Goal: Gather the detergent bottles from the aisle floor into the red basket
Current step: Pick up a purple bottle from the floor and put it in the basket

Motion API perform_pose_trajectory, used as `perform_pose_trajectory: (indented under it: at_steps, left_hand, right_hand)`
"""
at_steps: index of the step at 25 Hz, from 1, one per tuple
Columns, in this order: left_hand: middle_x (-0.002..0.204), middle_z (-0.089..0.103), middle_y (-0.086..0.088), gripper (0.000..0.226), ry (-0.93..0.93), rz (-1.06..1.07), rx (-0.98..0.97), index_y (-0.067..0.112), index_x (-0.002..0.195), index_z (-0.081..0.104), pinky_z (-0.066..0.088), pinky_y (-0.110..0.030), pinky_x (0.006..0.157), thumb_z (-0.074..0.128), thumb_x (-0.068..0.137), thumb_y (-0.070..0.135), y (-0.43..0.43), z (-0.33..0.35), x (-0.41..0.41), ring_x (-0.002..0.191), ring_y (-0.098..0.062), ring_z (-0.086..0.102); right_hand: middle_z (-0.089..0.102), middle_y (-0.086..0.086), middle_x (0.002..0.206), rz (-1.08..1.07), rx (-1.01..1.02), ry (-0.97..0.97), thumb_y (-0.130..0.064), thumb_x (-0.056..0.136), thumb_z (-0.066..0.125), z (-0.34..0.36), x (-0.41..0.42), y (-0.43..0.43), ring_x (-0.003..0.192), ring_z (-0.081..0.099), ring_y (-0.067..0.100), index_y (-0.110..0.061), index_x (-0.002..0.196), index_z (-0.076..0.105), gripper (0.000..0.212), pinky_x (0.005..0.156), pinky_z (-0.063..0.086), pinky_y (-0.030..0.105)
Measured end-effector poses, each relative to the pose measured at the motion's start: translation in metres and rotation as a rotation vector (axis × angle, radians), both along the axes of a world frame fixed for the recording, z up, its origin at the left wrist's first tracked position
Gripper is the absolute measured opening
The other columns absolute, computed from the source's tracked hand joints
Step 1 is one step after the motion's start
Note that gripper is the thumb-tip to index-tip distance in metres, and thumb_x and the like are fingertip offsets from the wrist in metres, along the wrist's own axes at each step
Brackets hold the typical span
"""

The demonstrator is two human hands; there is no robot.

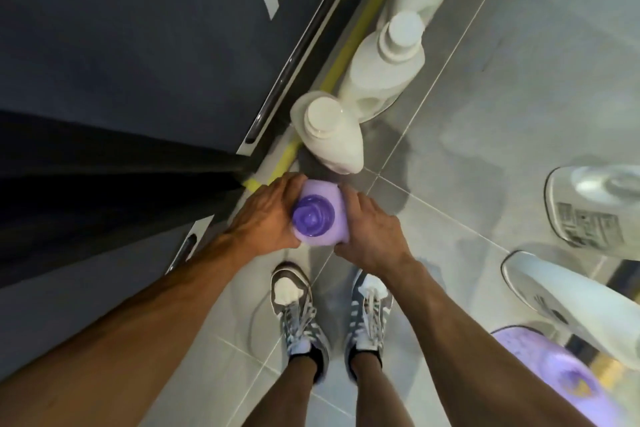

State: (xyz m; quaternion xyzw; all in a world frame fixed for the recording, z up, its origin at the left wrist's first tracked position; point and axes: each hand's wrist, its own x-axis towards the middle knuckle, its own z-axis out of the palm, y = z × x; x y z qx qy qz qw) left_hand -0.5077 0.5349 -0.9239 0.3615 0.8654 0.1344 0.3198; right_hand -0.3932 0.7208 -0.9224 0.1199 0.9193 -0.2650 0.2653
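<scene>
Tiled floor (485,107) holds white bottles (381,76) along its left edge. Left hand (265,215) and right hand (372,236) clasp the purple bottle (320,218) between them, so this appears to be the pick-up step. The next move likely calls for a lift toward the basket, which is not in view.

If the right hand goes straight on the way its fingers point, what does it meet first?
Past the purple bottle the right hand holds, probably the nearest white bottle; depth is unclear.

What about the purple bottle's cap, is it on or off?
On. The dark purple cap sits atop the purple bottle, gripped between left hand and right hand.
</scene>
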Motion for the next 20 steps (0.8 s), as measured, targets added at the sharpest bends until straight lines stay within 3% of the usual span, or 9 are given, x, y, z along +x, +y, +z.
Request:
perform_pose_trajectory:
  at_steps: [6, 13, 16, 20]
  left_hand:
    - [0.122, 0.058, -0.009, 0.085, 0.010, -0.019, 0.039, 0.008, 0.133, 0.050, 0.048, -0.037, 0.074, 0.083, 0.056, 0.028, 0.018, 0.140, 0.015, 0.095, -0.036, 0.064]
    - [0.111, 0.058, -0.002, 0.068, 0.050, -0.021, 0.179, 0.015, 0.120, 0.051, 0.048, -0.040, 0.079, 0.074, 0.066, 0.049, 0.019, 0.417, 0.007, 0.098, -0.031, 0.063]
    - [0.111, 0.060, 0.004, 0.074, 0.148, -0.017, 0.254, 0.021, 0.119, 0.052, 0.050, -0.038, 0.083, 0.067, 0.062, 0.066, 0.003, 0.528, 0.002, 0.101, -0.023, 0.062]
    - [0.110, 0.060, 0.008, 0.074, 0.238, 0.056, 0.322, 0.028, 0.123, 0.045, 0.046, -0.028, 0.082, 0.073, 0.062, 0.060, -0.026, 0.649, 0.014, 0.099, -0.021, 0.063]
  right_hand:
    - [0.055, 0.003, 0.134, 0.046, 0.026, -0.066, -0.044, 0.070, 0.077, 0.164, 0.018, 0.024, 0.120, 0.057, 0.032, -0.025, 0.147, 0.029, 0.093, 0.081, 0.049, 0.041]
    - [0.058, -0.004, 0.134, 0.075, 0.076, -0.026, -0.050, 0.070, 0.070, 0.461, 0.006, 0.036, 0.125, 0.056, 0.027, -0.036, 0.148, 0.029, 0.089, 0.089, 0.048, 0.040]
    - [0.056, -0.008, 0.139, 0.120, 0.102, 0.048, -0.047, 0.069, 0.073, 0.576, 0.002, 0.034, 0.126, 0.055, 0.026, -0.039, 0.151, 0.025, 0.095, 0.090, 0.048, 0.037]
    - [0.046, -0.015, 0.150, 0.149, 0.052, 0.186, -0.054, 0.070, 0.072, 0.697, 0.007, 0.017, 0.136, 0.048, 0.016, -0.044, 0.156, 0.018, 0.102, 0.101, 0.044, 0.031]
